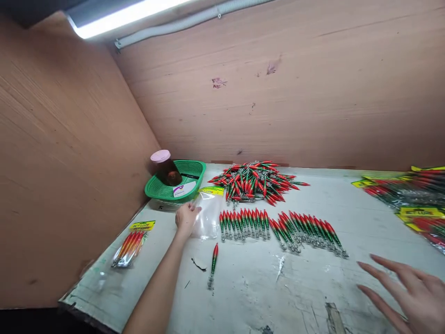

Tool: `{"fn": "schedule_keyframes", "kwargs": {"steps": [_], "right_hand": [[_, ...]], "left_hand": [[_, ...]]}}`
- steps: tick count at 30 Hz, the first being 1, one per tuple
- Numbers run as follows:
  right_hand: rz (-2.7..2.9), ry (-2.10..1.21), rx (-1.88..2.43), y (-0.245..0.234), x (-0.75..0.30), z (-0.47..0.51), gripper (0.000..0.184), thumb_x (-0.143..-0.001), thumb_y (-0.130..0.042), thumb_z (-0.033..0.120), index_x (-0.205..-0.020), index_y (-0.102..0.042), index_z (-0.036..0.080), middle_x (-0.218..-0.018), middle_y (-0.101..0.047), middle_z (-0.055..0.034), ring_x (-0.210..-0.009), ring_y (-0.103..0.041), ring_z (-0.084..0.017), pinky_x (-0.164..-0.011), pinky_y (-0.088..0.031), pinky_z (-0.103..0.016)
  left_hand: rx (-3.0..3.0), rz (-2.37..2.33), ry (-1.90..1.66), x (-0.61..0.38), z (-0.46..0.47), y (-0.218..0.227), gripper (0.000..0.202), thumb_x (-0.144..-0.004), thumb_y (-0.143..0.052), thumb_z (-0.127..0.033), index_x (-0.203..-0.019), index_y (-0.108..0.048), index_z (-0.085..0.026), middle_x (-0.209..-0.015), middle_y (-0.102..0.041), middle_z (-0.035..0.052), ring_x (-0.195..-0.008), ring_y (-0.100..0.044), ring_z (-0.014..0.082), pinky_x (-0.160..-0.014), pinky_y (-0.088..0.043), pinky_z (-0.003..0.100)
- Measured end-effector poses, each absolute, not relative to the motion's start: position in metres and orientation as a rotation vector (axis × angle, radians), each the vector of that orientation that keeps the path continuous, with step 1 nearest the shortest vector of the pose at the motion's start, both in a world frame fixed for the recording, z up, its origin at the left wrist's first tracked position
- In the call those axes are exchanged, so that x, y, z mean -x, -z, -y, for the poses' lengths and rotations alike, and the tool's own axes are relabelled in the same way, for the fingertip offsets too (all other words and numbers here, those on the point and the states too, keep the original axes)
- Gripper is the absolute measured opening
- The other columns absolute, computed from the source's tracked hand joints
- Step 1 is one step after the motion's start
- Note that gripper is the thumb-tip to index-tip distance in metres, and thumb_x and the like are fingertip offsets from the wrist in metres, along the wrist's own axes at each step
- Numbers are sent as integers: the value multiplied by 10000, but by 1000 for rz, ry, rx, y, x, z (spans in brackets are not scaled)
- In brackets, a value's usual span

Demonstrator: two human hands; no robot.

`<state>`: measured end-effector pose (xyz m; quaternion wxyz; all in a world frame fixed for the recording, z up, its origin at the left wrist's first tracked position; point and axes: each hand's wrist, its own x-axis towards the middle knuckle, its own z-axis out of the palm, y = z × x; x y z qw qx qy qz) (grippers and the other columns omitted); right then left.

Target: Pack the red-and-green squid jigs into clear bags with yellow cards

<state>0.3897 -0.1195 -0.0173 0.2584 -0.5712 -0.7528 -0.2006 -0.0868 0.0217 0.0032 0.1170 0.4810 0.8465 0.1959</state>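
My left hand [187,218] pinches the left edge of a clear plastic bag [207,218] with a yellow header. Just right of the bag, a row of red and green squid lures [245,223] lies side by side. A second row of lures [309,232] continues to the right. One single lure [213,265] lies apart, nearer to me. At the lower right, my right hand [410,294] hovers with its fingers spread and nothing in them. Behind the rows lies a heaped pile of the same lures [253,183].
A green basket [151,190] at the back left holds a dark jar [167,169] with a pink lid, a card and a pen. A filled lure pack [130,246] lies at the left. More filled packs [422,222] are stacked at the right. Wooden walls [295,93] enclose the table.
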Motion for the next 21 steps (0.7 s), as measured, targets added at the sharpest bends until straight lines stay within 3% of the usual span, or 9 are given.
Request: {"fn": "schedule_keyframes", "kwargs": {"steps": [3,8,12,16,18,21], "right_hand": [[2160,549,1361,12,-340,125,311,-894,-449,460,-982,-664,254,-990,-679,-106,-855,-589,-279,-695,-397,-397],[2257,-23,1139,10,-250,134,146,-895,-500,236,-998,-599,203,-980,-637,-110,-879,-586,-225,-704,-481,-340],[2492,-390,1023,17,-177,134,347,-766,-623,127,-1107,-571,165,-979,-630,-96,-840,-593,-205,-682,-522,-300],[2644,-328,1030,25,-120,125,553,-718,-730,250,-1218,-519,144,-1001,-625,-112,-836,-588,-247,-658,-521,-343],[2653,-300,1042,29,-102,120,467,-723,-733,283,-1134,-556,149,-1004,-618,-126,-825,-583,-259,-616,-505,-343],[2651,-284,1033,35,-89,115,180,-767,-674,209,-921,-589,169,-968,-619,-124,-810,-572,-251,-586,-477,-320]], "left_hand": [[-1336,-2471,-615,89,-19,-11,301,-892,-569,-345,-1137,-585,-171,-1151,-609,82,-989,-610,207,-839,-521,415],[-1288,-2396,-853,91,-11,-17,290,-894,-565,-326,-1149,-587,-188,-1233,-574,90,-1080,-573,228,-909,-488,451],[-1170,-2208,-1117,90,-4,-20,238,-887,-576,-276,-1101,-613,-179,-1224,-589,86,-1116,-557,231,-958,-454,472],[-908,-1914,-1355,87,6,-28,120,-893,-528,-183,-944,-632,-149,-959,-690,70,-937,-649,191,-903,-498,394],[-753,-1742,-1429,85,15,-32,83,-869,-534,-121,-885,-609,-154,-857,-703,48,-820,-678,155,-833,-535,340],[-553,-1520,-1497,80,30,-35,127,-807,-578,-32,-824,-583,-157,-764,-701,14,-704,-683,110,-746,-563,269]]}}
